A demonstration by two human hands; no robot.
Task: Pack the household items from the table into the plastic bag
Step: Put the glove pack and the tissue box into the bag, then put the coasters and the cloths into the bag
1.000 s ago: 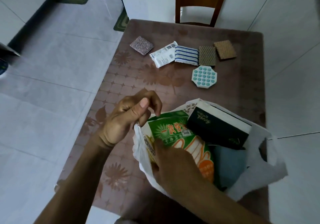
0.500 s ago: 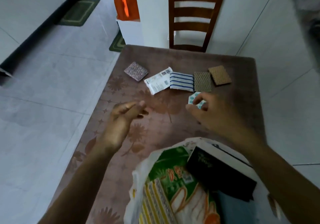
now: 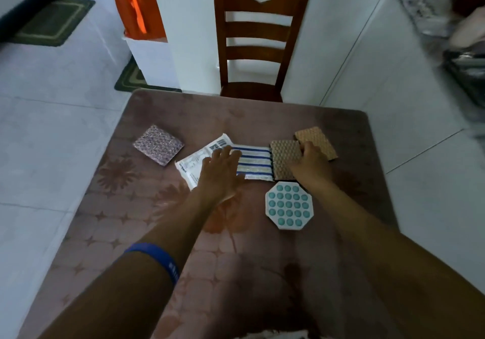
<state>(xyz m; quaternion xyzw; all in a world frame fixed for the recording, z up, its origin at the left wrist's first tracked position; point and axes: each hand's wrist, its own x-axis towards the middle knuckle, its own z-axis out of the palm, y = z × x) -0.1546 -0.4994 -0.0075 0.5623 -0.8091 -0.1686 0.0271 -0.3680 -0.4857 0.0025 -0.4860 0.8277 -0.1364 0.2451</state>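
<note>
Table (image 3: 136, 233): brown cloth w/ floral + tile print, soft-looking. Row across middle, L to R: glittery purple square pad (image 3: 158, 145), flat; crinkled white printed packet (image 3: 202, 159); white cloth w/ blue stripes (image 3: 254, 162); 2 bumpy square pads, brown (image 3: 285, 158) and tan (image 3: 316, 143), edges overlapping. Nearer, apart from row: white octagon tray w/ teal round bumps (image 3: 289, 207).

L hand (image 3: 220, 173): fingers straight, slightly spread, lying over packet/striped-cloth seam. Blue band (image 3: 157, 257) on L forearm.

R hand (image 3: 309, 162): fingers curled at brown pad's R edge, tips hidden; grip vs. touch: cannot tell.

Plastic bag (image 3: 275, 336): only a white sliver at bottom edge.
</note>
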